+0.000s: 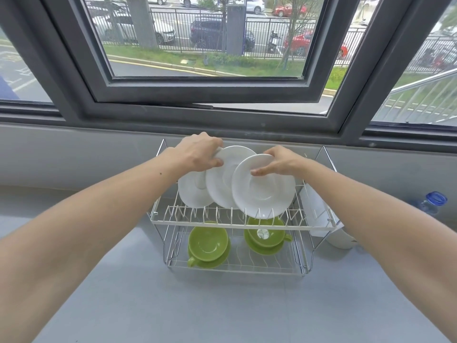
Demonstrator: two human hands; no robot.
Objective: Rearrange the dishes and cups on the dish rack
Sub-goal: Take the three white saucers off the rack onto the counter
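Grey worktop is running bare in the foreground, both forearms reaching across it toward the rack.

Dish rack, two-tier chrome wire, is standing on the worktop against the wall below the window.

Lower tier: two green cups are sitting on green saucers. Left green cup is resting with its handle pointing toward the near left corner; right green cup is sitting with its handle to the right, partly hidden behind the upper tier's front rail.

Upper tier: three white plates are standing on edge in the slots, overlapping left to right. Front plate, nearest and rightmost, is glossy with a shallow round well. Right hand is closing on its top rim, thumb lying on the near face, fingers curling behind. Middle plate is standing just behind and left of it. Left hand is gripping that plate's upper left rim, fingers wrapped over the edge. Back plate is showing below the left hand, untouched as far as I can tell.

White holder is hanging at the rack's right end. Blue-capped bottle is standing well apart at far right.
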